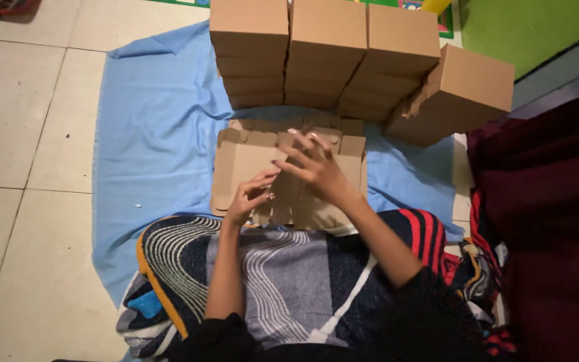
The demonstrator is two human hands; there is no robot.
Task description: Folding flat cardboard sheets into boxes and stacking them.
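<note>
A flat, die-cut brown cardboard box blank (242, 164) lies on a blue cloth (155, 134) in front of my lap. My left hand (250, 196) pinches a flap near the blank's lower middle. Spread over the blank's upper middle, my right hand (315, 167) presses down on it with fingers apart. More flat blanks seem to lie underneath, their tabs showing along the far edge.
Several stacks of folded brown cardboard boxes (323, 53) stand at the far side of the cloth, one box (467, 90) leaning at the right. A patterned blanket (283, 281) covers my lap. Dark red fabric (551, 201) lies to the right, pale floor tiles (21, 134) to the left.
</note>
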